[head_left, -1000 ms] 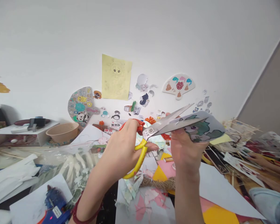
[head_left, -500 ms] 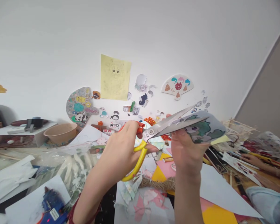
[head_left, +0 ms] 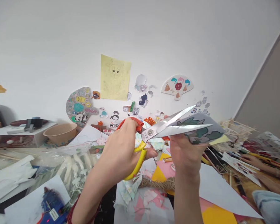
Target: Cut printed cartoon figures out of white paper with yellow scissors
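My left hand (head_left: 121,149) is wrapped around large metal scissors (head_left: 163,126), one handle red and the other yellow. Their blades stand apart, pointing right, with the lower blade crossing in front of a paper cutout. That paper cutout (head_left: 200,127), printed with a green-haired cartoon animal, is pinched in my right hand (head_left: 185,151). It is tilted, and part of it is hidden behind the blade and fingers. Below the hands lie paper scraps (head_left: 149,202) and a twine-wrapped piece (head_left: 157,183).
A blue glue gun (head_left: 50,203) lies front left, near a plastic bag (head_left: 67,168) with white pieces. A clay-coloured bowl (head_left: 60,132) stands at the back left. White paper (head_left: 221,189) covers the right front. Another person's hand (head_left: 253,160) rests at far right.
The cutout has tilted, so its picture faces me less directly. The scissors have turned slightly, their blades catching more light and the lower tip reaching further right. Both hands keep their hold.
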`<state>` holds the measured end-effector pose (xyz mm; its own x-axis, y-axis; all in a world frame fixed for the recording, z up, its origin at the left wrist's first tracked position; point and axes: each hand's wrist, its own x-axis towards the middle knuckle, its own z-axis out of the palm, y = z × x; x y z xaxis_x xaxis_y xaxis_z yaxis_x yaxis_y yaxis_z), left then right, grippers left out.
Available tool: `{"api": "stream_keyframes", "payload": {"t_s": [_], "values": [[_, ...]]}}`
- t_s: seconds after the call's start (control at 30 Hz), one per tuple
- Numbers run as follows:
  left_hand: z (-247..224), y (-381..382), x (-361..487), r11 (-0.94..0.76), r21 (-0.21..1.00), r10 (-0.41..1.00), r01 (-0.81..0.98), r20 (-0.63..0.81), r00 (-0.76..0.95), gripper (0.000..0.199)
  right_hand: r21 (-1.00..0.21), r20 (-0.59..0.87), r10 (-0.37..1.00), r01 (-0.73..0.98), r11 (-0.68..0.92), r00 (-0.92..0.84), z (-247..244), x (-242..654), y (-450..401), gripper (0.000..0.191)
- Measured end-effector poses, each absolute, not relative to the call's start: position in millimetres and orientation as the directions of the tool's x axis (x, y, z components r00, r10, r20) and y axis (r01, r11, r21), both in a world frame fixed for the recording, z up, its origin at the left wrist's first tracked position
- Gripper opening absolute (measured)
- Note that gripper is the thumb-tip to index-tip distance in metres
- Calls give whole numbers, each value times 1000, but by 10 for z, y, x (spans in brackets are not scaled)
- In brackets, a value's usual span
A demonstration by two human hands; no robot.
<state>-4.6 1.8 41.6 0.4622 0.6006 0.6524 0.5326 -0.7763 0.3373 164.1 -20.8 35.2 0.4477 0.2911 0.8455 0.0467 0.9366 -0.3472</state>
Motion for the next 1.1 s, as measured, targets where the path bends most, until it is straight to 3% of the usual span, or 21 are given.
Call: {"api": "stream_keyframes", "payload": {"t_s": [0.83, 1.1], "values": [[437, 29, -93, -760, 341, 630, 554, 596, 498, 32, -317, 863, 248, 88, 944, 440, 353, 1637, -143, 22], [442, 45, -99, -786, 351, 597, 508, 642, 481, 34, -283, 861, 229, 53, 958, 455, 339, 1630, -121, 31]]}}
